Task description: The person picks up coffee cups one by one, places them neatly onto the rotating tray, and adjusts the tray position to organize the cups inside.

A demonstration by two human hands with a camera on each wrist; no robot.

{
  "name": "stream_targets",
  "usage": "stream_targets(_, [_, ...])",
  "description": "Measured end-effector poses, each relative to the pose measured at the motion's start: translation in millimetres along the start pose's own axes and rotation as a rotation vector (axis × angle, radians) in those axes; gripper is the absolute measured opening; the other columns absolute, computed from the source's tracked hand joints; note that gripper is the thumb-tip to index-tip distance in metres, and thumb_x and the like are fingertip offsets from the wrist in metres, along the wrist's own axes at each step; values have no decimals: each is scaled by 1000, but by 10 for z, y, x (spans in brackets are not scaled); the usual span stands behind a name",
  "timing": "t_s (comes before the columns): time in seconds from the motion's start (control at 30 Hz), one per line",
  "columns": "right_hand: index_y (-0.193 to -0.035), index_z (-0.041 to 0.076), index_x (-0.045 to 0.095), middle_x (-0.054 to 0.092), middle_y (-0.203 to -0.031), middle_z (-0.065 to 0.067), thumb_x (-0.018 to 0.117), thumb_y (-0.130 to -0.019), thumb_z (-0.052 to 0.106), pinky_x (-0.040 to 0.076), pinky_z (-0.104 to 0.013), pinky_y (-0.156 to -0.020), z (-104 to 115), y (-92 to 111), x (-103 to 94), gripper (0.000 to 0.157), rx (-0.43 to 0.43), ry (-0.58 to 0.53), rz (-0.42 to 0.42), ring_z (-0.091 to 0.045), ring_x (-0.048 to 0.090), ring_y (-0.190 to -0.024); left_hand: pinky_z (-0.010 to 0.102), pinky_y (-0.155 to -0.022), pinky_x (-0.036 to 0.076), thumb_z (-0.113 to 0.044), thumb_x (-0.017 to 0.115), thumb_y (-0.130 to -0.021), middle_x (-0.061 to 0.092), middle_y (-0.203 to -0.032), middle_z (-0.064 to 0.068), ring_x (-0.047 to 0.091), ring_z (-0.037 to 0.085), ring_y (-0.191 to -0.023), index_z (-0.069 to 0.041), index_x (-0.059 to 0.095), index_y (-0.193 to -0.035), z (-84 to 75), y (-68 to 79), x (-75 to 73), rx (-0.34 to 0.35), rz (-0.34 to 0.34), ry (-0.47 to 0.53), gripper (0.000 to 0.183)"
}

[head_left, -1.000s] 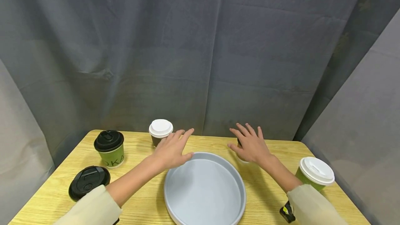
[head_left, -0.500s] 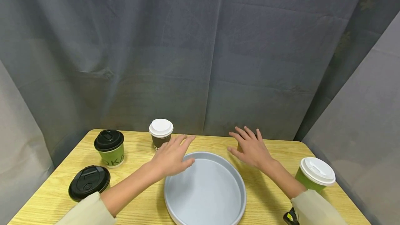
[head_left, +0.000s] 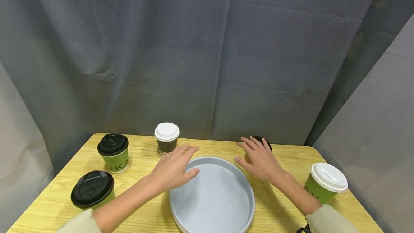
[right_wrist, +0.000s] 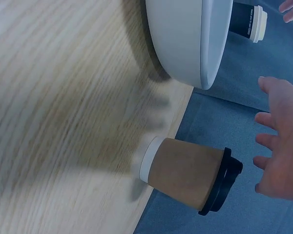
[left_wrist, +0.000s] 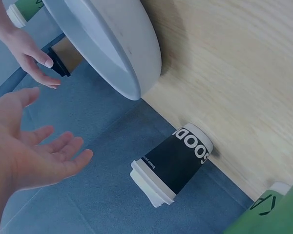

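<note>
My left hand (head_left: 173, 166) hovers over the left rim of a round grey pan (head_left: 211, 197), fingers extended and holding nothing. Just beyond it stands a dark paper coffee cup with a white lid (head_left: 166, 136); the left wrist view shows "GOOD" lettering on the dark cup (left_wrist: 176, 158). My right hand (head_left: 260, 159) is spread in the air right of the pan. Behind it, largely hidden in the head view, is a cup with a black lid (head_left: 258, 138). In the right wrist view that brown paper cup (right_wrist: 185, 170) stands upright on the table, apart from the fingers.
On the left stand two green cups with black lids, the farther green cup (head_left: 116, 161) and the nearer one (head_left: 92, 190). At the right edge is a green cup with a white lid (head_left: 326, 182). A grey curtain (head_left: 207, 64) hangs behind the wooden table (head_left: 145, 222).
Both hands have drawn slightly back toward the body and lower in the head view. More of the dark cup and the black lid behind the right hand now shows. The cups and pan stay put.
</note>
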State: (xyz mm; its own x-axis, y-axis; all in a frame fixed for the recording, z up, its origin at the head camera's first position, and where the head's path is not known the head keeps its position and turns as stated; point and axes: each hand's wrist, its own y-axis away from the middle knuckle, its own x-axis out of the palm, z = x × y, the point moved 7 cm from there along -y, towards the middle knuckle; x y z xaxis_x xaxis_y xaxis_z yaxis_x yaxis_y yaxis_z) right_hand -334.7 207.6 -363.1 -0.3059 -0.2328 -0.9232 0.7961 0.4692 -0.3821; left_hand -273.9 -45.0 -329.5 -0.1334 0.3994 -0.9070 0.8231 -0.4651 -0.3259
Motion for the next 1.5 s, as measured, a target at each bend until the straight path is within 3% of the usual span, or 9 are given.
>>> stream_targets(0.27, [-136,10,60,51,-144,-17,62,-97,44,21,-68,-110,44,65,16,52,-5,-62,0,-42,40,-136,54,-102,43,-32,72,-91,58,-132,12,54,33,-124,-9,54,-140,-24,101,-36,6,-10,54,57])
stream_targets(0.47, [-131,11,64,52,-143,-16,63,-97,42,23,-66,-110,76,107,47,47,-19,-79,0,-42,42,-135,52,-102,44,-29,74,-90,60,-129,9,55,31,-121,-9,55,-139,20,164,-52,-17,-12,81,56])
stream_targets(0.67, [-131,11,65,55,-141,-14,63,-96,43,28,-64,-110,104,173,42,47,-56,-79,-4,-40,45,-132,56,-97,46,-28,75,-90,58,-134,8,50,34,-129,-10,55,-139,113,251,-48,-68,-16,115,56])
stream_targets(0.9, [-131,13,65,57,-139,-11,66,-96,41,25,-63,-111,151,225,22,46,-82,-101,1,-35,46,-133,58,-102,42,-29,74,-91,55,-140,9,44,36,-135,-11,55,-140,258,347,-1,-120,-11,151,56])
stream_targets(1.17, [-132,15,64,60,-136,-7,64,-96,45,25,-62,-112,233,279,25,47,-118,-105,21,-33,50,-130,58,-97,47,-29,74,-91,52,-143,9,47,32,-133,-11,54,-140,366,426,26,-163,-9,172,56])
stream_targets(1.5, [-135,16,62,56,-139,-6,62,-96,49,48,-53,-97,261,386,72,51,-65,-189,106,-28,53,-128,54,-92,51,-30,75,-90,54,-140,5,51,27,-129,-13,56,-139,496,544,66,-196,1,173,55])
